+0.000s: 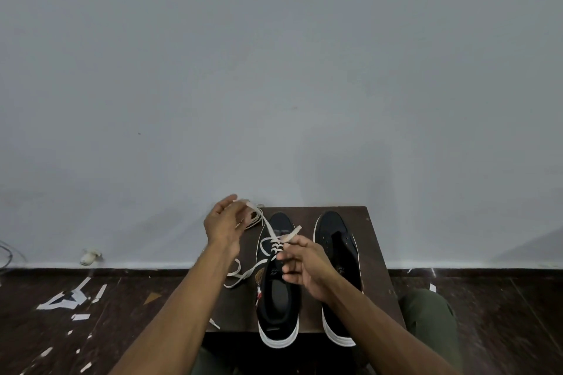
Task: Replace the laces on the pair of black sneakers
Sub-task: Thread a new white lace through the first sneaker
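Two black sneakers with white soles stand side by side on a small dark wooden table, toes toward the wall. The left sneaker carries a white lace threaded through its lower eyelets. The right sneaker shows no lace. My left hand is raised above the table's far left corner and pinches one lace end, pulled up and leftward. My right hand hovers over the left sneaker's tongue and pinches the other lace end near the eyelets.
A loose bundle of white lace lies at the table's far left corner, and a lace strand trails over the left edge. A grey wall rises right behind the table. White paper scraps litter the dark floor at left. My knee in green trousers is at right.
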`<action>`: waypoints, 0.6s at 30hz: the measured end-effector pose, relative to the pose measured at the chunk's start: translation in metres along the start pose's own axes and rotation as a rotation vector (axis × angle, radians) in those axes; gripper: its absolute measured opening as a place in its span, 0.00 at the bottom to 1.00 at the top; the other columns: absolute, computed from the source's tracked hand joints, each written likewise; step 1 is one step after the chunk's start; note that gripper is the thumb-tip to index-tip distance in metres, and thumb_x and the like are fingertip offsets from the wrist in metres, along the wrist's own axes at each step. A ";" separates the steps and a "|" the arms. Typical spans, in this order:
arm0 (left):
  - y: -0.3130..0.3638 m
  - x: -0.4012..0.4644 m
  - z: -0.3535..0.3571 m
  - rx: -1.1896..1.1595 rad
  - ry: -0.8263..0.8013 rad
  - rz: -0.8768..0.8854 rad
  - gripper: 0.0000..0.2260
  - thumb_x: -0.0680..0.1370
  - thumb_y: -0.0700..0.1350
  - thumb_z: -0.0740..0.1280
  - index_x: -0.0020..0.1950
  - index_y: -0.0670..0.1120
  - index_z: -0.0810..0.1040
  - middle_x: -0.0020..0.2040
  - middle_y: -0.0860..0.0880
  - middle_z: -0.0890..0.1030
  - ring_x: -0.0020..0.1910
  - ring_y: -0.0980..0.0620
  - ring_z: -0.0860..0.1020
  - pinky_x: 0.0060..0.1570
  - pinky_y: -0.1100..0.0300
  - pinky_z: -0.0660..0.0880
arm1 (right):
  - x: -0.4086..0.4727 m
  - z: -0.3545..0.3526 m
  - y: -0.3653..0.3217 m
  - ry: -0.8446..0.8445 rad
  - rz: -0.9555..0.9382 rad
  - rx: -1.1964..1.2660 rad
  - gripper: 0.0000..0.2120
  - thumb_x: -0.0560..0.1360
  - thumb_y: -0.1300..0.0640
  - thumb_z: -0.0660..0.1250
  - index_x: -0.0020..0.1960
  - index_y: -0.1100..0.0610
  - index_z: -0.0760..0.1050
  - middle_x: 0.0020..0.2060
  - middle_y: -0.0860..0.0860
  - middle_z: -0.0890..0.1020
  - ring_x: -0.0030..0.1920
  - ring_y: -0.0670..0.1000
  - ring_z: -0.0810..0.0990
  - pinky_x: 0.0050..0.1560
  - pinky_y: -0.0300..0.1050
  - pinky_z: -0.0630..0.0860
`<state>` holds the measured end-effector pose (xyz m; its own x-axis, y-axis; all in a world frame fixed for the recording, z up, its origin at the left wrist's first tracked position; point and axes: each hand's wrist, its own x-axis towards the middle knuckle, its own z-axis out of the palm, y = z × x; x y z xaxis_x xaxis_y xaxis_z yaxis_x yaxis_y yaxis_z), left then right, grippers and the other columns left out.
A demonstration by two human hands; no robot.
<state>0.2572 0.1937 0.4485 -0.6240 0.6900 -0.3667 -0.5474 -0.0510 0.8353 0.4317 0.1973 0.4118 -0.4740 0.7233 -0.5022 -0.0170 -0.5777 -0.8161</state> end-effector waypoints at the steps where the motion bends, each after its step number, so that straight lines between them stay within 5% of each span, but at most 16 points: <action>1: 0.009 0.002 0.004 -0.088 0.024 0.002 0.09 0.75 0.31 0.68 0.51 0.44 0.76 0.36 0.46 0.82 0.36 0.51 0.81 0.40 0.59 0.79 | 0.002 -0.001 0.005 0.075 -0.051 -0.093 0.07 0.76 0.63 0.66 0.54 0.57 0.75 0.38 0.53 0.80 0.29 0.48 0.75 0.31 0.43 0.76; 5: 0.038 0.007 0.016 -0.158 0.020 0.208 0.09 0.75 0.32 0.68 0.53 0.42 0.78 0.39 0.46 0.81 0.41 0.50 0.82 0.45 0.59 0.81 | 0.004 -0.008 0.025 0.187 -0.216 -0.833 0.16 0.69 0.47 0.72 0.55 0.47 0.76 0.42 0.43 0.79 0.45 0.47 0.80 0.49 0.45 0.76; 8: 0.027 0.008 0.011 0.368 -0.129 0.596 0.09 0.77 0.34 0.67 0.52 0.45 0.82 0.44 0.47 0.81 0.41 0.51 0.80 0.47 0.57 0.79 | 0.003 -0.005 0.033 0.200 -0.249 -1.034 0.16 0.71 0.44 0.69 0.57 0.46 0.74 0.46 0.41 0.76 0.51 0.48 0.78 0.51 0.43 0.73; 10: 0.006 0.003 0.000 0.750 -0.376 0.780 0.08 0.79 0.38 0.66 0.52 0.48 0.83 0.45 0.50 0.80 0.42 0.54 0.78 0.45 0.60 0.76 | 0.005 0.000 0.035 0.259 -0.310 -1.095 0.13 0.73 0.45 0.66 0.55 0.47 0.74 0.49 0.44 0.79 0.53 0.51 0.79 0.51 0.45 0.74; 13: -0.031 -0.004 -0.020 1.125 -0.641 0.780 0.09 0.80 0.42 0.64 0.54 0.48 0.83 0.46 0.55 0.80 0.48 0.59 0.78 0.50 0.62 0.73 | 0.004 0.005 0.034 0.298 -0.367 -1.215 0.10 0.76 0.50 0.60 0.54 0.50 0.75 0.53 0.50 0.81 0.55 0.57 0.80 0.51 0.49 0.75; 18: -0.051 -0.010 -0.034 1.146 -0.550 0.582 0.12 0.79 0.43 0.67 0.61 0.52 0.80 0.41 0.59 0.84 0.45 0.61 0.81 0.52 0.56 0.78 | 0.006 0.004 0.033 0.334 -0.340 -1.251 0.09 0.77 0.56 0.56 0.51 0.56 0.75 0.52 0.58 0.81 0.54 0.64 0.78 0.50 0.51 0.74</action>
<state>0.2724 0.1647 0.3954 -0.1589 0.9791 0.1273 0.6329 0.0020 0.7743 0.4251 0.1809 0.3832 -0.3674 0.9220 -0.1219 0.8069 0.2508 -0.5348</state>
